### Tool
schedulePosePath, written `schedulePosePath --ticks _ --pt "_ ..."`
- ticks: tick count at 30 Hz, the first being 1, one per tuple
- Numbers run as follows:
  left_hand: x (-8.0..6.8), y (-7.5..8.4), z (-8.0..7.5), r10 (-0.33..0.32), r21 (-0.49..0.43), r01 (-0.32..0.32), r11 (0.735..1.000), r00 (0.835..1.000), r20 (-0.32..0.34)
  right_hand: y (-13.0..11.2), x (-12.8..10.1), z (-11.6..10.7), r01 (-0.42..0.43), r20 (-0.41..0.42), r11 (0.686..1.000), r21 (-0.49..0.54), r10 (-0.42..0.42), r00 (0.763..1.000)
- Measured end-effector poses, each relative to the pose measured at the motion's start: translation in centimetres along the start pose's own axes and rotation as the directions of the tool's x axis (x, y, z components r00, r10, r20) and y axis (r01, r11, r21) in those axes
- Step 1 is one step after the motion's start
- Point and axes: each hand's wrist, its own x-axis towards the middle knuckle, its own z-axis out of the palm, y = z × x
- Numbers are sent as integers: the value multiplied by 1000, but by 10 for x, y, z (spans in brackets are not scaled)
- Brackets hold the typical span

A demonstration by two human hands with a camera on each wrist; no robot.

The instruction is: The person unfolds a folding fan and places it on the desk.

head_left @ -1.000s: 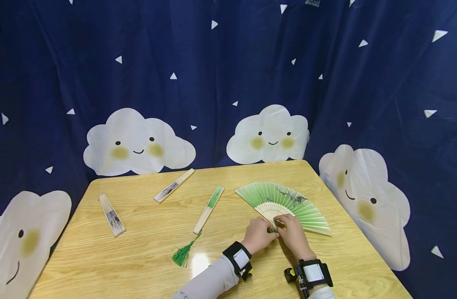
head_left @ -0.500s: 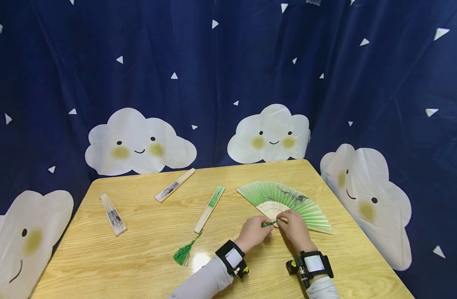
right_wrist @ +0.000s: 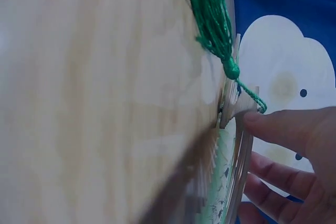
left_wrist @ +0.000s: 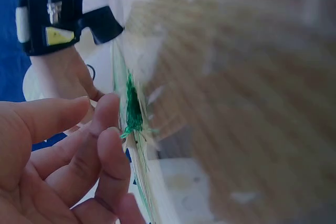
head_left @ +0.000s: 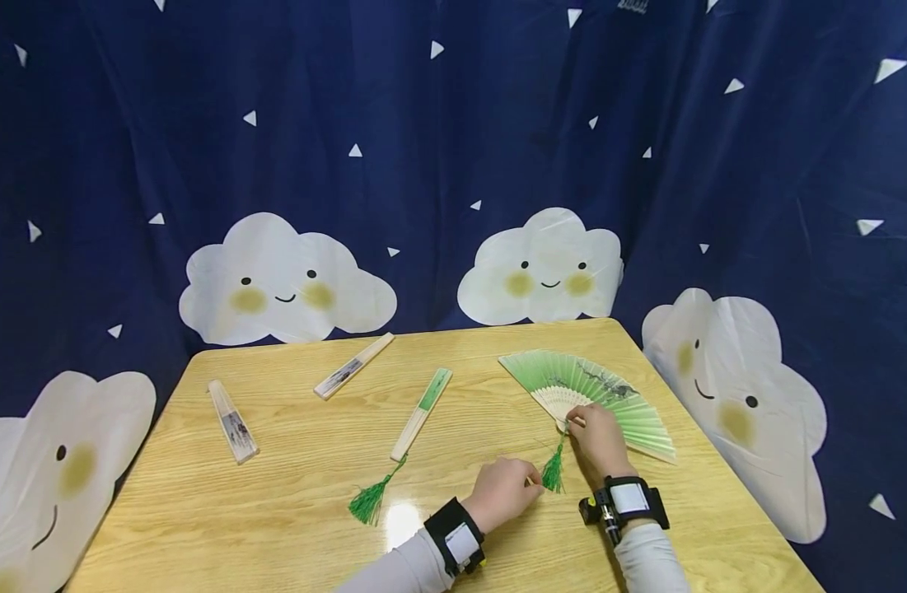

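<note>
A green folding fan (head_left: 549,375) with pale ribs and a dark branch print lies spread on the right of the table. My right hand (head_left: 597,436) pinches its narrow pivot end; in the right wrist view the thumb (right_wrist: 278,127) presses there beside the cord loop. From that end a green tassel (head_left: 553,471) trails toward me. My left hand (head_left: 503,492) is just left of the tassel, fingers loosely bent and holding nothing. In the left wrist view its thumb and forefinger stand apart, with the tassel (left_wrist: 134,103) past the fingertips.
Left of the hands lies a folded green fan (head_left: 421,412) with its own green tassel (head_left: 369,501). Two folded fans with dark prints, one at the back (head_left: 352,366) and one at far left (head_left: 233,422), lie on the wooden table (head_left: 290,502). A blue curtain (head_left: 423,123) stands behind.
My left hand has let go of the tassel and drawn back toward me, leaving the tassel stretched out. The spread fan, with my right hand at its pivot, has shifted slightly right.
</note>
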Motion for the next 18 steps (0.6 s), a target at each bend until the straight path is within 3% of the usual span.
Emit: schedulePosePath --ticks 6,11,18 --pt "-7 -7 -8 -26 -89 28 996 999 27 3 10 -1 9 -9 1000 17 -9 1000" --pt "-14 -18 -23 -37 -166 37 985 999 8 0 8 -3 32 -40 999 8 -31 999" --pt "-27 -38 -53 -98 -186 90 979 995 -36 -18 -2 -7 97 -124 995 33 -93 988"
